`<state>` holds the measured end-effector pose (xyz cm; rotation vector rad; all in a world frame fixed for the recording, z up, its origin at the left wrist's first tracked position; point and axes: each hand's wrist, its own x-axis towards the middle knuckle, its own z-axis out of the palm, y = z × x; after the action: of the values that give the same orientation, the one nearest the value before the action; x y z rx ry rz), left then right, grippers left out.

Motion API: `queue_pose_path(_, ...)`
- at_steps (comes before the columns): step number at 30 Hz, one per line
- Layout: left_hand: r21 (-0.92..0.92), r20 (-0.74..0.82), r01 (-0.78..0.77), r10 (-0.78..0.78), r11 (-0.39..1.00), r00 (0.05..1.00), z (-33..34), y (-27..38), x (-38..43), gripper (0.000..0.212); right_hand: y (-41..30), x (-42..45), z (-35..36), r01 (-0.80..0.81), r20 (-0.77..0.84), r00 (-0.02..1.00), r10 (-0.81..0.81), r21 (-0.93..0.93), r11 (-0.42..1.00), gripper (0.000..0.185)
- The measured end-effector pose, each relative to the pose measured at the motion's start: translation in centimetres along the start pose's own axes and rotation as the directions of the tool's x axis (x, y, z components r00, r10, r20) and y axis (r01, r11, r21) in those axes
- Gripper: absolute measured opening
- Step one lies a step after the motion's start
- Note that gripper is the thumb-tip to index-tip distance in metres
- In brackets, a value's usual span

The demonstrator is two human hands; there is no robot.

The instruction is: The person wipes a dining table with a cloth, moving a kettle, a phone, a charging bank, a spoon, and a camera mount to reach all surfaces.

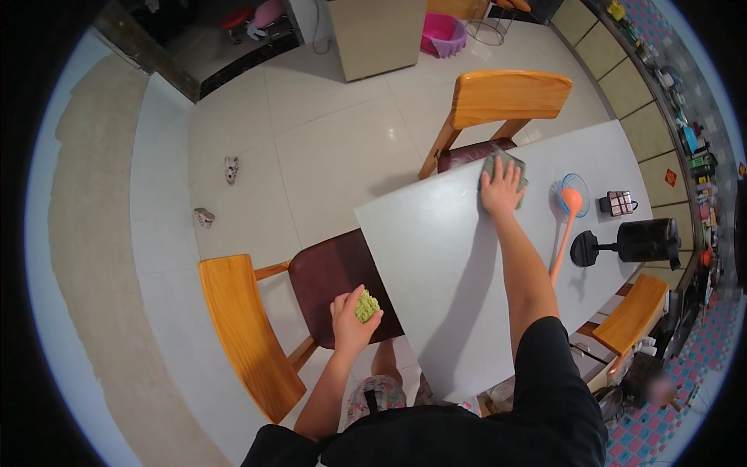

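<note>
My left hand (354, 324) holds a light green, rough-textured sponge-like piece (367, 306) between thumb and fingers, in the air over a chair's dark red seat (327, 280). With fingers spread, my right hand (502, 190) holds a folded grey-green cloth (518, 166) down on the white table (432, 257). That cloth lies at the table's far edge. To the right of it stands a clear blue-tinted bowl (585, 192), and an orange ladle (571, 201) rests with its head over the bowl and its handle towards me.
A black stand-like object (645, 240) and a small dark caddy (617, 203) are on the table's right. Wooden chairs stand at the far side (510, 99), left (251, 333) and right (630, 315). Beyond are a pink basin (440, 35) and a cluttered counter (694, 140).
</note>
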<state>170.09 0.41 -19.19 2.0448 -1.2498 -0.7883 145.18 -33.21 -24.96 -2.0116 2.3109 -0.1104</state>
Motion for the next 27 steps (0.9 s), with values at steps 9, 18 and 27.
queue_pose_path(9, -0.017, -0.087, 0.021, -0.022, 1.0, 0.996, -1.2, -0.2, -0.7, 0.062, -13.8, -10.9, 0.6, 0.519, 0.03, 0.848, -0.53, 0.158, 0.84, 0.04)
queue_pose_path(18, 0.017, -0.145, 0.009, -0.007, 1.0, 0.989, -3.0, 0.3, -0.9, 0.061, -10.0, -24.2, -1.3, 0.78, 0.08, 0.58, -0.811, 0.232, 0.581, 0.054)
queue_pose_path(27, -0.032, -0.095, -0.004, 0.001, 0.999, 0.995, -1.9, 0.2, -0.1, 0.06, 4.2, -36.4, -4.7, 0.659, 0.445, 0.597, -0.667, 0.201, 0.724, 0.063)
